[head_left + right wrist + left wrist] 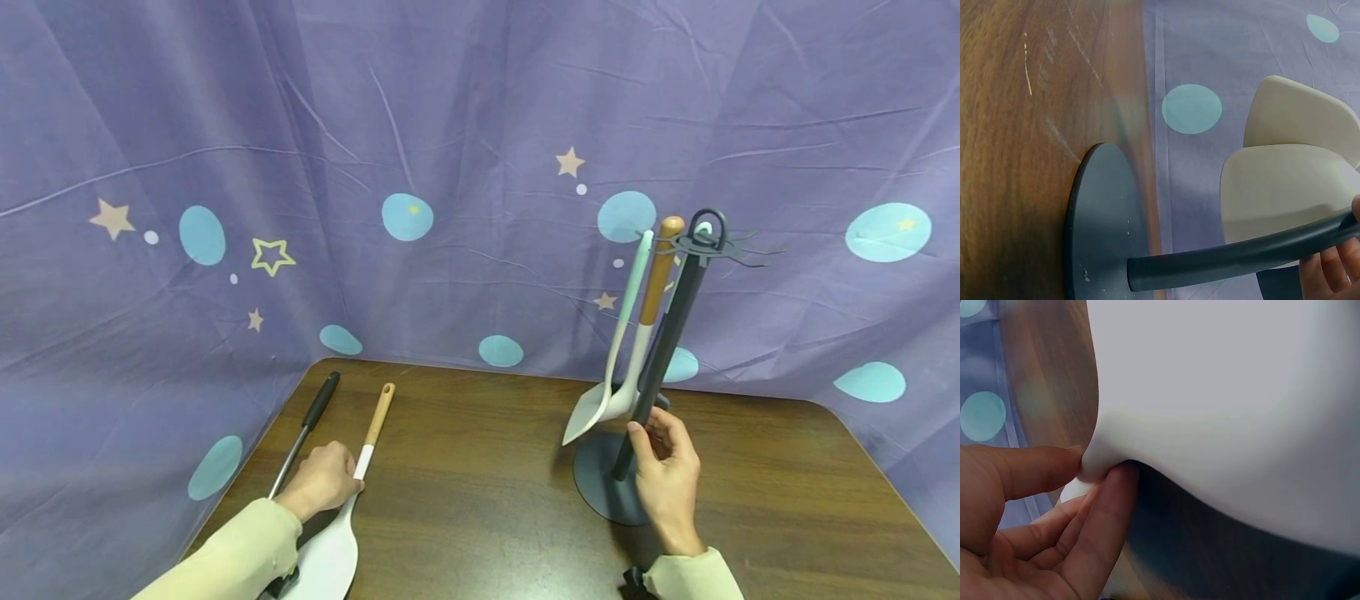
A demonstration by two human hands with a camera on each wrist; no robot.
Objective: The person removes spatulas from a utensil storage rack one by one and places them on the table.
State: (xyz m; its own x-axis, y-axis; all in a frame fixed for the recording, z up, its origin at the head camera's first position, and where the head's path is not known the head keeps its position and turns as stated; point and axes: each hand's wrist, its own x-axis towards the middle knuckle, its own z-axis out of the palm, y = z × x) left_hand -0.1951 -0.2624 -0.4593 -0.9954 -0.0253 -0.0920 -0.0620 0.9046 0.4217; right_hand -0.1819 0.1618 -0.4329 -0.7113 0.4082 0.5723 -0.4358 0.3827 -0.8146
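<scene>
My left hand (324,479) pinches a white spatula (327,557) at the neck, where the shaft meets the wide blade; its handle has a light wooden end. In the left wrist view the thumb and fingers close on the narrow part below the broad white blade (1204,394). My right hand (670,479) grips the lower half of the dark pole of a utensil stand (670,333), which has a round base and a ring of hooks on top. Hanging from its left side are a mint-handled turner (633,287) and a brown-handled utensil (658,283).
A utensil with a black handle (322,402) and metal shaft lies at the table's left edge, partly hidden by my left arm. Another pale handle (702,228) shows behind the stand's top. A purple curtain (465,125) hangs behind the wooden table (465,467).
</scene>
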